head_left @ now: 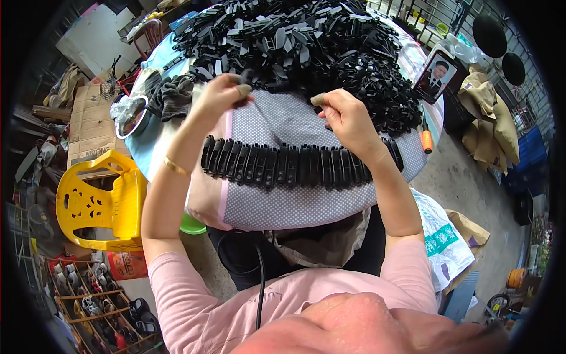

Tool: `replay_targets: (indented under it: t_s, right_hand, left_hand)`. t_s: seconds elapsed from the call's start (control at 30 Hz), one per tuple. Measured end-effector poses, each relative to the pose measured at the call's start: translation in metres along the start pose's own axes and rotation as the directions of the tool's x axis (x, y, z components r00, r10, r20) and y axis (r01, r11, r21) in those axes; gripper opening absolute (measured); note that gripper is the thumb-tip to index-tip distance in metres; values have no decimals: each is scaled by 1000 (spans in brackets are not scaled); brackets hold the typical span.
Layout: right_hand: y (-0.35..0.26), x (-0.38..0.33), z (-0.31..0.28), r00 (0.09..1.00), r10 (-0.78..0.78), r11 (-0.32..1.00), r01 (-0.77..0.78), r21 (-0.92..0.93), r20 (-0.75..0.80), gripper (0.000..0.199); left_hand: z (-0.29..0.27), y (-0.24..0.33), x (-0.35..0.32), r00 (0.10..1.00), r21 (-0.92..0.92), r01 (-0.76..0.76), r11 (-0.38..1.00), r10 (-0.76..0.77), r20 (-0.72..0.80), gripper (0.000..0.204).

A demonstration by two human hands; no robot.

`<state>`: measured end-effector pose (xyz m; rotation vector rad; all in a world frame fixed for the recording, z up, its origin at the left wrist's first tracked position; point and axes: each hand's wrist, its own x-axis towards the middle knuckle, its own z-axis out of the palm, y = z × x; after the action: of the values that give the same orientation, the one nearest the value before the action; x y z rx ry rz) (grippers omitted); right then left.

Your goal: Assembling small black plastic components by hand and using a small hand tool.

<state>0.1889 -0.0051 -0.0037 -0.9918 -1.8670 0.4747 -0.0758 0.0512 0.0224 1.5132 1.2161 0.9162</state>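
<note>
My left hand (225,97) is raised at the near edge of a big heap of black plastic parts (283,41). Its fingers are pinched and slightly blurred, with a small dark piece (247,76) at the tips. Opposite it, my right hand (349,118) has thumb and fingers pressed together; what they hold, if anything, is hidden. Tan finger covers show on both hands. Below them a row of slim black plastic clip-like pieces (289,165) lies side by side on the dotted grey cloth (265,206), its right end partly behind my right forearm.
A screwdriver with an orange handle (427,140) lies at the table's right edge, near a propped phone (435,76). Dark gloves (168,97) and a white-rimmed container (134,121) are at the left. A yellow plastic chair (125,200) stands left of the table; sacks (489,118) lean at the right.
</note>
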Motion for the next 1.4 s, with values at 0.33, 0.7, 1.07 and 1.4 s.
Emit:
replay_targets:
  t_s: [0.33, 0.7, 1.07, 1.4]
  right_hand:
    - [-23, -7, 10, 993, 64, 987, -48, 155, -98, 18]
    - [-20, -5, 13, 920, -312, 949, 290, -126, -237, 10]
    - [-27, -11, 16, 882, -433, 884, 374, -281, -187, 16]
    - [-29, -13, 16, 934, -335, 942, 329, -67, -124, 15]
  left_hand:
    - [82, 1, -60, 965, -605, 171, 778, -7, 263, 43]
    - [101, -3, -65, 974, -662, 103, 742, 60, 219, 41]
    - [98, -2, -67, 983, -615, 45, 787, 76, 169, 34]
    - [94, 2, -68, 979, -639, 10, 769, 122, 163, 33]
